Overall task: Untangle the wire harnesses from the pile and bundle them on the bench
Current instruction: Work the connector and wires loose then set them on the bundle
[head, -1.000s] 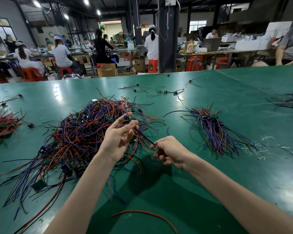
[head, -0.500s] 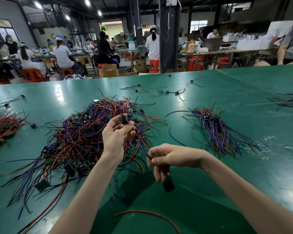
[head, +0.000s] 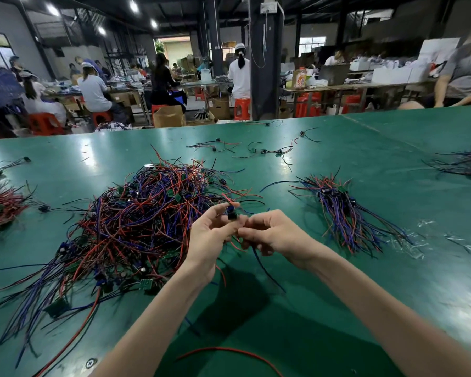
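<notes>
Left hand (head: 210, 238), head view: connector (head: 231, 214) of one harness (head: 263, 265) is pinched between thumb and fingertips above the bench (head: 337, 308) | right hand (head: 272, 232): fingers are curled round that harness's wires, touching the left fingertips | tangled pile (head: 136, 221) is seen left of both hands | sorted bundle (head: 343, 216) is laid well apart, right.

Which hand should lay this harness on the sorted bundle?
Probably the right hand: it grips the harness and sits nearer the sorted bundle; the left hand is beside the tangled pile.
</notes>
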{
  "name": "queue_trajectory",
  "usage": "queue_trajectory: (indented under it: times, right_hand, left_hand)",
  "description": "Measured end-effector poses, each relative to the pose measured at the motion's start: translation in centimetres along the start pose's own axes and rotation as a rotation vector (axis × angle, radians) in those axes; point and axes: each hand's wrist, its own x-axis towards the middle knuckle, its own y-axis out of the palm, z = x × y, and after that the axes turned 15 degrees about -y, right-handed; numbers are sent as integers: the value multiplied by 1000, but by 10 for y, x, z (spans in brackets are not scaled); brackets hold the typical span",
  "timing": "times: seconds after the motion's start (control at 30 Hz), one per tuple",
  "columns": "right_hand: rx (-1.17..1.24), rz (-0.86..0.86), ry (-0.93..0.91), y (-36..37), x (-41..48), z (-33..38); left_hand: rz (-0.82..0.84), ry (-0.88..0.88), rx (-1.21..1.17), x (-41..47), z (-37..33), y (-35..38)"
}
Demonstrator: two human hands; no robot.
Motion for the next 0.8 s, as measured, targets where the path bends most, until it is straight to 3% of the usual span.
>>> queue_trajectory:
  times: [0.2, 0.5, 0.6, 0.7, 0.8]
  right_hand:
    - [49, -79, 24, -7, 6, 4]
    - [-112, -518, -50, -109, 61, 39]
    - [-168, -613, 166, -151, 68, 26]
    - [-317, -572, 448, -178, 56, 0]
    - [-466, -539, 562, -189, 39, -22]
  left_hand:
    - [169, -125, -37, 6, -10, -8]
    - [250, -285, -59, 5, -7, -8]
    - [256, -294, -85, 6, -9, -12]
    - [237, -292, -94, 7, -11, -14]
    - [242, -290, -91, 7, -11, -13]
